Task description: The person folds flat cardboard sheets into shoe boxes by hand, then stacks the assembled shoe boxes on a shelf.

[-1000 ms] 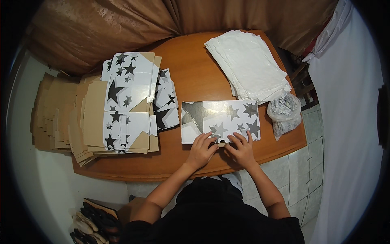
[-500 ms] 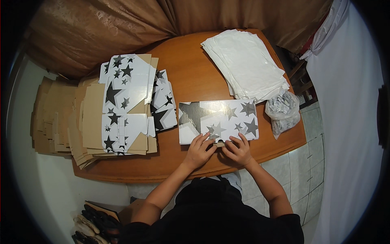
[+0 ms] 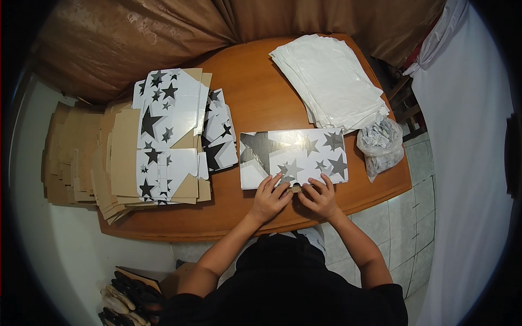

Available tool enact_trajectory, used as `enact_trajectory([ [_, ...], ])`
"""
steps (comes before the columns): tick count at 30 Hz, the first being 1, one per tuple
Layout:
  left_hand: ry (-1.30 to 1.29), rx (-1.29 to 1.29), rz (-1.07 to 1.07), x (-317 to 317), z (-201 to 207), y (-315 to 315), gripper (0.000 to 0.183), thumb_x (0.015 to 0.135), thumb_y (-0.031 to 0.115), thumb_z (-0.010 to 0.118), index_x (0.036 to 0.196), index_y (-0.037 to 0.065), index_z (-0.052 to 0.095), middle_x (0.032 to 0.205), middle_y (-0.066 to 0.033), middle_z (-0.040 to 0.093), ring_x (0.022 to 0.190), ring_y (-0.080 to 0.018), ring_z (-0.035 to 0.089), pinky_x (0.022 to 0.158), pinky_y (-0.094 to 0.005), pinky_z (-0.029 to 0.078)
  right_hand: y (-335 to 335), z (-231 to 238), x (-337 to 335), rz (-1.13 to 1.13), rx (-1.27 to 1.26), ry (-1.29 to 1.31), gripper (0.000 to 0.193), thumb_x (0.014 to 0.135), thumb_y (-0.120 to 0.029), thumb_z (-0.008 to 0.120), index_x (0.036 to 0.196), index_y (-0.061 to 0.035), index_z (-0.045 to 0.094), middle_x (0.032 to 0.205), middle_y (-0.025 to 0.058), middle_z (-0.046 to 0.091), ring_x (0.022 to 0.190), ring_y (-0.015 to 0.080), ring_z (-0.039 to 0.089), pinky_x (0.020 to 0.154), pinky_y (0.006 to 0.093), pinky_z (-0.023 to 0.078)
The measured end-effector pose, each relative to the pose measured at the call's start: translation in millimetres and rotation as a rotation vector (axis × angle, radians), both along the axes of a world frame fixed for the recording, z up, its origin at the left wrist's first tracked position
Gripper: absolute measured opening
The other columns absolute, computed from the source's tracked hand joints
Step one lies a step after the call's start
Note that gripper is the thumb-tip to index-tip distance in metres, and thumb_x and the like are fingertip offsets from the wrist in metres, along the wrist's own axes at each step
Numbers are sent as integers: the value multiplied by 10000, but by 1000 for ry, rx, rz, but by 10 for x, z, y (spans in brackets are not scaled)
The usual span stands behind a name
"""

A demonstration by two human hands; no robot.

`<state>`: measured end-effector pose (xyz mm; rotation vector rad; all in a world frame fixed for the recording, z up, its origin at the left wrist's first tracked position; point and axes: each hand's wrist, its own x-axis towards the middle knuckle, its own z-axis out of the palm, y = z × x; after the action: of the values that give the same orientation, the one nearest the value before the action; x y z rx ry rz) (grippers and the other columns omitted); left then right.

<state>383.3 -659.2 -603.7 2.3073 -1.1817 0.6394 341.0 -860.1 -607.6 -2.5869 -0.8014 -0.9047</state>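
A white cardboard box printed with grey and black stars lies closed in front of me, near the table's front edge. My left hand and my right hand grip its near edge close together, fingers on the lid and thumbs low at the front. Between the thumbs a small brown cardboard tab shows at a dark notch in the lid's edge. The undersides of both thumbs are hidden.
Flat star-printed cardboard sheets are stacked at the left, beside layered brown cardboard. White plastic sheets or bags lie at the far right of the wooden table. A clear bag of crumpled silvery material sits at the right edge.
Both hands keep their place on the box's front edge. A little less of the brown tab shows between the thumbs. The whole picture has shifted slightly.
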Motion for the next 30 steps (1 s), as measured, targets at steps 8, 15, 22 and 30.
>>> enact_trajectory([
  [8, -36, -43, -22, 9, -16, 3, 181, 726, 102, 642, 902, 146, 631, 1044, -68, 554, 1089, -323, 542, 905, -474, 428, 7, -9, 5, -18, 5, 2, 110, 726, -212, 633, 832, -188, 615, 961, 9, 610, 986, 210, 553, 937, 504, 393],
  [15, -32, -44, -23, 3, -49, 15, 217, 732, 96, 648, 939, 159, 637, 1054, -74, 532, 1093, -322, 543, 906, -474, 429, 8, 33, -1, -24, -16, 19, 118, 742, -183, 609, 856, -157, 627, 951, 10, 612, 969, 206, 561, 937, 504, 394],
  [22, -13, -60, 19, 9, -37, -3, 236, 739, 108, 644, 969, 159, 647, 1043, -73, 532, 1080, -300, 556, 907, -462, 430, 42, 30, 8, -68, 5, 12, 151, 741, -177, 605, 885, -146, 640, 929, 12, 605, 956, 195, 562, 924, 491, 400],
  [30, -66, -66, 14, 6, -52, -16, 214, 740, 78, 669, 950, 118, 648, 1024, -72, 541, 1069, -303, 565, 885, -449, 446, 73, 8, -4, -93, 33, 42, 183, 738, -188, 601, 903, -121, 646, 929, 16, 595, 949, 191, 560, 936, 495, 382],
])
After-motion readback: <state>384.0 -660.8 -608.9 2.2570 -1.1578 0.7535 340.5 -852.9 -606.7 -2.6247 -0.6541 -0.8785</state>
